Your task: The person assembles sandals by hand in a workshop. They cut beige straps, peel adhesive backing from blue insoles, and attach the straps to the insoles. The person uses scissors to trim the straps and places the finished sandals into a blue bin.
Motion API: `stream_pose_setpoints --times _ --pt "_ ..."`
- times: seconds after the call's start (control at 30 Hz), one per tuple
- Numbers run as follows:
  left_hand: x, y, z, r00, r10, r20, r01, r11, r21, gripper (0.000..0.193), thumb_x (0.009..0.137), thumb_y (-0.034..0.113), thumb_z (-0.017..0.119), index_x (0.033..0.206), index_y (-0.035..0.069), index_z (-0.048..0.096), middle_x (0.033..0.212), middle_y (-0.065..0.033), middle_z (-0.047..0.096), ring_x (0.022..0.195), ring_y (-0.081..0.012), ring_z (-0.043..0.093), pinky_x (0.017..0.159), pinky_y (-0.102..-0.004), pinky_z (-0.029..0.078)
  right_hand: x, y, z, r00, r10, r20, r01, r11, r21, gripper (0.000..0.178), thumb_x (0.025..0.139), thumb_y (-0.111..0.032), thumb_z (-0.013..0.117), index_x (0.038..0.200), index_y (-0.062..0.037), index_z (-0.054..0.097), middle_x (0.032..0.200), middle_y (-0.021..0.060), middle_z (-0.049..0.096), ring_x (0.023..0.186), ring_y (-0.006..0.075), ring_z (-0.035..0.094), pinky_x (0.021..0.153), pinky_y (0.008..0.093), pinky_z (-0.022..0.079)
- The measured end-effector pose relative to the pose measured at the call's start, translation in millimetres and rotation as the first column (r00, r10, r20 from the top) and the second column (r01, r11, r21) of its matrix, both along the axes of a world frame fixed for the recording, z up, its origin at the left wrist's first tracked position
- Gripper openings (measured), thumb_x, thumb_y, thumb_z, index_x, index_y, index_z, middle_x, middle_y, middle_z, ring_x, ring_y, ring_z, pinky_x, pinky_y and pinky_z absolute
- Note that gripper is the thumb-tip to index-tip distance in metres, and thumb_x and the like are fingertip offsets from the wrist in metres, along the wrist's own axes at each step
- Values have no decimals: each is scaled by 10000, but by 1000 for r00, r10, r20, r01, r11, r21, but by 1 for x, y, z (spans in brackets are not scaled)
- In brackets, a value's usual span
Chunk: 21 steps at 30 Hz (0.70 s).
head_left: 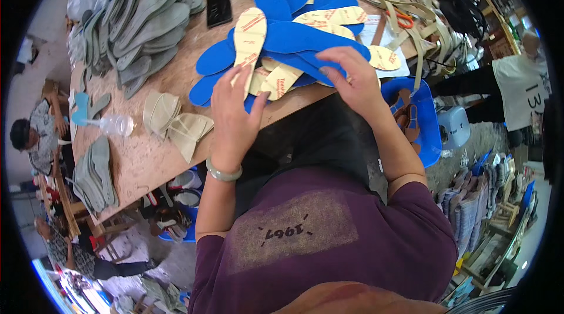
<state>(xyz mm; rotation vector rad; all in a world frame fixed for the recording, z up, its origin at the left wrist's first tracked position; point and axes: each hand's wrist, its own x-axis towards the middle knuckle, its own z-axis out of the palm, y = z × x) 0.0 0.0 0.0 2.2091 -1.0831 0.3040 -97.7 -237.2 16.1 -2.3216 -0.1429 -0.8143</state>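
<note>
Blue insoles point(311, 37) and cream insoles point(251, 29) with red print lie in a loose, overlapping heap at the table's near edge. My left hand point(235, 105) is at the heap's near left side. Its fingertips rest over the lower part of an upright cream insole, and its thumb stands apart. Over the heap's right part is my right hand point(354, 79), fingers stretched across the end of a long blue insole and thumb apart from them. Neither hand visibly grips anything. A pale bangle point(224, 172) circles my left wrist.
Grey shoe pieces point(150, 17) are stacked at the far left, beside a black phone point(219, 7). A clear bottle point(116, 125) and cream fabric pieces point(161, 113) lie nearer. Orange-handled scissors point(404, 19) sit among straps. A blue bin point(432, 132) stands right. Other people are at left and right.
</note>
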Motion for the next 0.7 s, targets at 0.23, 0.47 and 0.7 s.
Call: stream_pose_setpoints --times 0.23,0.47,0.7 --pt "24 -45 -39 991 97 94 -103 993 62 632 787 161 692 1337 17 415 1352 -250 394 1265 -401 377 1059 -461 308 -14 -88 -2 984 -174 -22 176 975 139 187 852 -35 613 1033 -32 658 938 61 662 858 146 625 731 269 479" --pt "23 -51 -47 989 125 83 -131 989 65 562 843 180 631 1336 17 418 1357 -245 388 1276 -392 365 1071 -456 289 30 -271 -58 825 -561 -73 566 820 84 234 854 -112 586 1071 -58 655 957 120 690 871 238 659 770 341 506" --pt "10 -52 -32 982 172 71 -172 985 -12 549 855 141 613 1337 -15 401 1385 -256 356 1293 -392 344 1074 -451 277 83 -361 -79 711 -699 81 609 553 -568 278 809 -104 550 1051 -153 678 882 90 685 967 306 619 847 409 482"
